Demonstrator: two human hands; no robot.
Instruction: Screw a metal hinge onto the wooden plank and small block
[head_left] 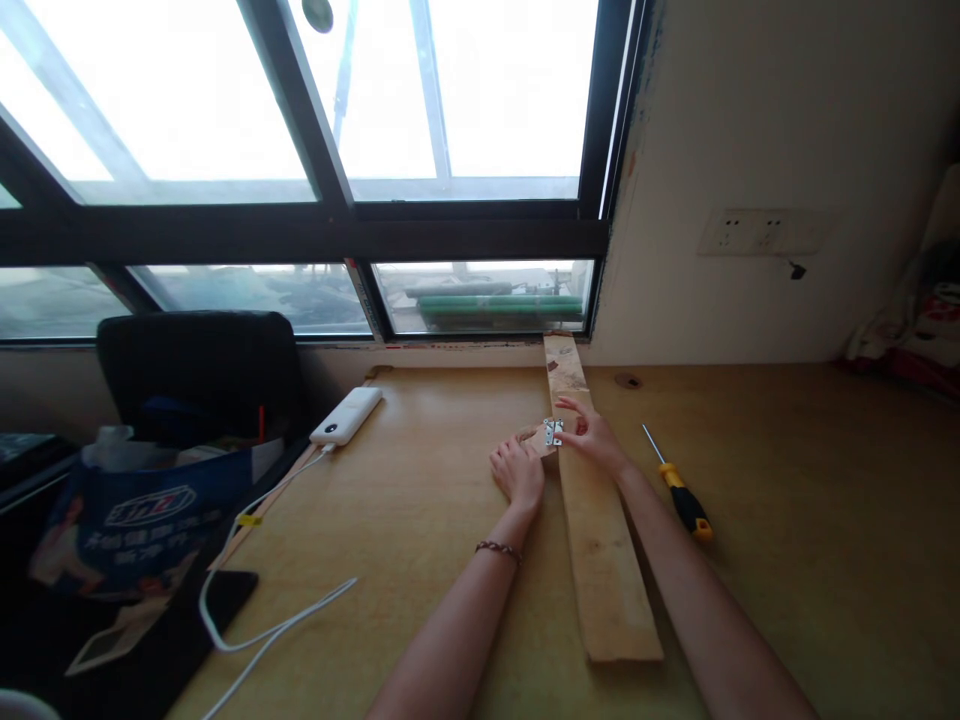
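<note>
Near the brown wooden desk's point(420, 490) far edge, apparent alignment demands steadiness: parted right grip point(591, 434) touching silver metal hinge point(553, 432), left grip point(520, 474) on pale wood block point(540, 442), closure unclear.

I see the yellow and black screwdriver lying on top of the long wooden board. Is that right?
Not quite: the yellow and black screwdriver lies on the table, to the right of the long wooden board, as the head view shows.
</note>
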